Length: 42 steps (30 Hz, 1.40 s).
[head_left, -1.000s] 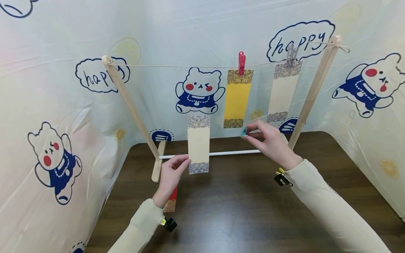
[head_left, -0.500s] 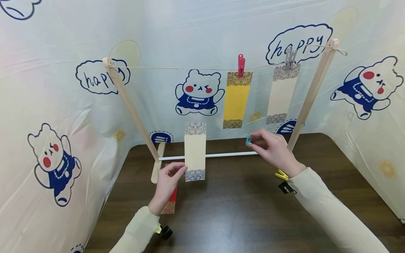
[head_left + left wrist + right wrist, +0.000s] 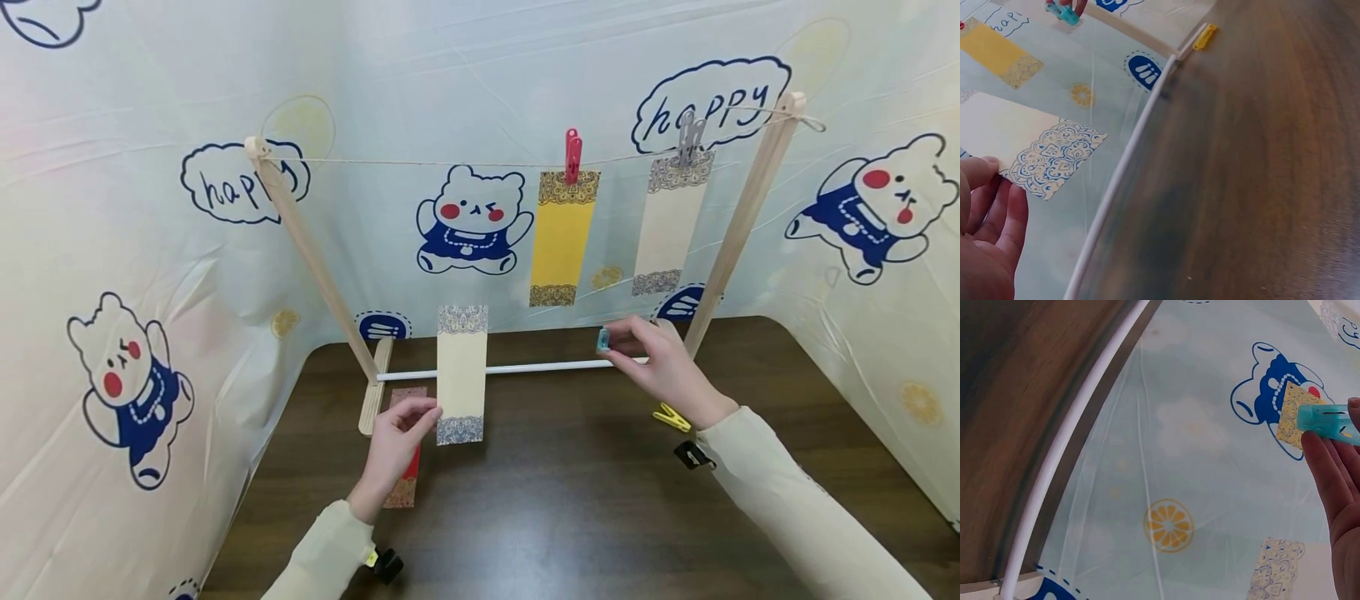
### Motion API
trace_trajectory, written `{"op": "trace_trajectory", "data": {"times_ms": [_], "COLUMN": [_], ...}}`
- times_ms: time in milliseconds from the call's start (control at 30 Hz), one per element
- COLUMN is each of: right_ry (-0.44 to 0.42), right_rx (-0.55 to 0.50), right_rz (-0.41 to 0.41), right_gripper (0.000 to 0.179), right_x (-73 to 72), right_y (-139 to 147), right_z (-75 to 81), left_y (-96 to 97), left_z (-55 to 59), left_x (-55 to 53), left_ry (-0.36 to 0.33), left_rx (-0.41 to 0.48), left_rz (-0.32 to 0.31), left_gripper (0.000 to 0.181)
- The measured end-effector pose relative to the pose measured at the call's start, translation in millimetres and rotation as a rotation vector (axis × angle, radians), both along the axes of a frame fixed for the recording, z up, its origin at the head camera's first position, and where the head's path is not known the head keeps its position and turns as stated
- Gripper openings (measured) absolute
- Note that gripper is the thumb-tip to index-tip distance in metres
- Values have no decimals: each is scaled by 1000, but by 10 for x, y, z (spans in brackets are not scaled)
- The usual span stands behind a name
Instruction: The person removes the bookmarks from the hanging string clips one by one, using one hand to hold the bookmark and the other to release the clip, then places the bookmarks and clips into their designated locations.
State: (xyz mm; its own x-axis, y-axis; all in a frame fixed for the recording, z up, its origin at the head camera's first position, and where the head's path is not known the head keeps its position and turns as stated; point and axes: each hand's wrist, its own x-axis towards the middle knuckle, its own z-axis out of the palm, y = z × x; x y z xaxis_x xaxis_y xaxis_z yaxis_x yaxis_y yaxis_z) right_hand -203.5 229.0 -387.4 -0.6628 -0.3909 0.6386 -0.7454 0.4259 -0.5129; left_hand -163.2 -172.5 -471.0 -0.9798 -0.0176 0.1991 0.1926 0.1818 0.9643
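Note:
My left hand (image 3: 393, 442) pinches the left edge of a cream paper strip (image 3: 461, 375) with blue lace-patterned ends, held upright in front of the white rod; the left wrist view shows its blue-patterned end (image 3: 1054, 156) beyond the fingers. Off to the right, my right hand (image 3: 663, 362) pinches a small teal clothespin (image 3: 603, 339) between thumb and fingers, also seen in the right wrist view as a teal clip (image 3: 1325, 419). On the string above hang a yellow strip (image 3: 564, 242) under a red clothespin (image 3: 573, 157) and another cream strip (image 3: 670, 225) under a grey clothespin (image 3: 690, 137).
Two wooden posts (image 3: 311, 254) carry the string (image 3: 420, 162), with a white rod (image 3: 540, 367) joining them low down. A red strip (image 3: 401, 492) lies on the brown table (image 3: 555, 500), partly behind my left hand. A yellow clothespin (image 3: 671, 417) lies near my right wrist.
Both hands have come lower, the left bringing the cream strip down and the right drawing the teal clothespin down and to the right. More of the yellow clothespin shows now.

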Motion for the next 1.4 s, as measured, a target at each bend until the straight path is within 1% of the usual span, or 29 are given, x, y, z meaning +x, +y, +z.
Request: {"op": "trace_trajectory", "data": {"times_ms": [167, 300, 433, 567, 700, 933, 1033, 1133, 1233, 1400], "right_ry": [-67, -99, -100, -104, -113, -142, -141, -135, -127, -137], "right_rx": [43, 52, 71, 87, 97, 125, 151, 165, 171, 184], "right_rz": [-62, -84, -86, -71, -70, -108, -120, -117, -107, -106], "right_gripper": [36, 36, 37, 39, 39, 38, 38, 37, 36, 35], "right_x": [47, 70, 80, 87, 106, 158, 161, 153, 149, 152], "right_y": [63, 119, 165, 202, 242, 347, 389, 417, 437, 468], "right_z": [-35, -82, -138, -200, -277, -392, -448, -497, -537, -593], "left_y": [-38, -58, -69, -78, -98, -136, -154, -178, -202, -232], "left_z": [-84, -145, -192, -231, -267, -320, -333, -352, -376, -394], "left_x": [48, 75, 99, 136, 176, 208, 220, 235, 249, 280], "left_ry": [-44, -58, -64, -86, -118, -146, -166, -191, -203, -199], "left_rx": [-3, 4, 30, 42, 43, 9, 3, 6, 4, 14], "left_rz": [10, 14, 5, 2, 16, 30, 36, 37, 39, 44], "left_gripper": [13, 14, 15, 15, 14, 14, 14, 14, 13, 13]}}
